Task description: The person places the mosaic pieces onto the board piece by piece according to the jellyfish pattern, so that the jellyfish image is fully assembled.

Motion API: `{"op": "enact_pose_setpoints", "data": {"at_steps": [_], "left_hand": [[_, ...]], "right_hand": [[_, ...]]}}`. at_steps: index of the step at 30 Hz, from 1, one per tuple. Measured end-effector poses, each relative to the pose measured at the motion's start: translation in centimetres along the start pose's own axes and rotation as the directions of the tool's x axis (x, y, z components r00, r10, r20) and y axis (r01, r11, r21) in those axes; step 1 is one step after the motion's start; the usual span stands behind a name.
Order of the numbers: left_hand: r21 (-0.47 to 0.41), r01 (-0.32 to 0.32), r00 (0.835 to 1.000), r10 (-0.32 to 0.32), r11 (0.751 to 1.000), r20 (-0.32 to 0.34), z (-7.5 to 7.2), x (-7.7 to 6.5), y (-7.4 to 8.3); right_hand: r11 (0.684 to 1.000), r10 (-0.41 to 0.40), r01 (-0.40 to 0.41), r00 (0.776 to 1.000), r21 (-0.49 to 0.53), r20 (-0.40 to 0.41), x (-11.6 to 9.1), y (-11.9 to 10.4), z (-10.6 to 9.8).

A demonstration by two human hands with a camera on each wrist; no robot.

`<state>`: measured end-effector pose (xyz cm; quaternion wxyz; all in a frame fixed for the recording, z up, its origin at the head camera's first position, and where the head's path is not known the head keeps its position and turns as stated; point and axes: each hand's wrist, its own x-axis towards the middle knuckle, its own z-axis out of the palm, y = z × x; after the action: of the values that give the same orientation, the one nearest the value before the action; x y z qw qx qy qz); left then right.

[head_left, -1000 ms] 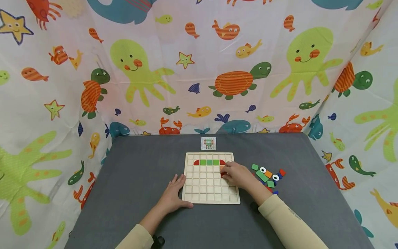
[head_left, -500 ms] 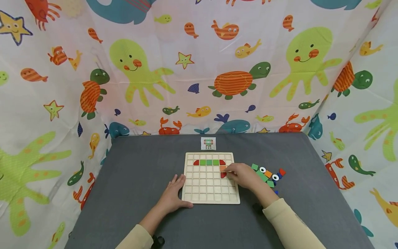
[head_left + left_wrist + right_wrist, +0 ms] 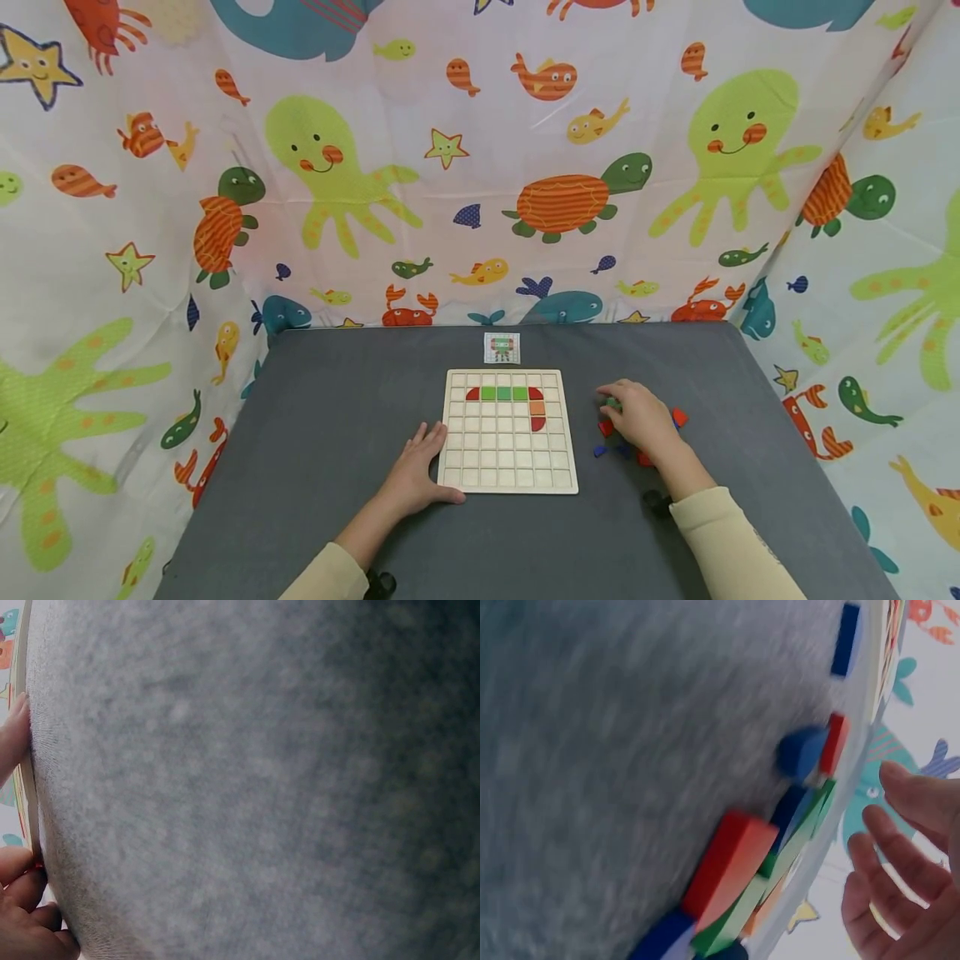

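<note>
A pale wooden grid board [image 3: 495, 460] lies on the grey table. Across its upper part runs a row of red, green and red pieces, with an orange square [image 3: 537, 407] and a red rounded piece [image 3: 538, 424] below its right end. My left hand [image 3: 414, 473] rests against the board's left side, fingers extended and thumb by the near left corner. Right of the board, my right hand [image 3: 643, 421] hovers over loose coloured blocks and hides many of them. In the right wrist view its fingers [image 3: 889, 844] are loosely bent, apart from the thumb, with nothing between them.
A small printed pattern card [image 3: 502, 348] lies beyond the board's far edge. Around the right hand are a red block [image 3: 679, 417], a blue block [image 3: 600, 451] and others. A curtain with sea animals [image 3: 450, 208] hangs behind the table.
My right hand has let go of the orange square on the board and moved right, over the loose blocks. The left hand has stayed at the board.
</note>
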<state>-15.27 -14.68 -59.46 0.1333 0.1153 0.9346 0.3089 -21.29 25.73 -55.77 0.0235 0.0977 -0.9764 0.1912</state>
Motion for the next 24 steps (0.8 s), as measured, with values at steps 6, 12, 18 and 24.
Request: {"op": "enact_pose_setpoints", "data": {"at_steps": [6, 12, 18, 24], "left_hand": [[-0.001, 0.001, 1.000, -0.001, 1.000, 0.003, 0.0, -0.1, 0.0], [0.004, 0.003, 1.000, -0.003, 1.000, 0.014, 0.0, -0.1, 0.1], [0.002, -0.003, 1.000, 0.003, 1.000, 0.008, 0.0, -0.1, 0.0], [0.006, -0.014, 1.000, 0.014, 1.000, -0.002, 0.0, 0.0, -0.2]], "right_hand": [[0.996, 0.088, -0.088, 0.995, -0.012, 0.053, 0.2, 1.5, -0.1], [0.995, 0.104, -0.103, 0.990, -0.015, 0.095, 0.4, 2.2, 0.2], [0.997, 0.047, -0.044, 0.998, -0.060, 0.051, 0.7, 2.0, 0.6], [0.993, -0.018, 0.017, 1.000, -0.121, -0.013, 0.8, 1.6, 0.6]]}}
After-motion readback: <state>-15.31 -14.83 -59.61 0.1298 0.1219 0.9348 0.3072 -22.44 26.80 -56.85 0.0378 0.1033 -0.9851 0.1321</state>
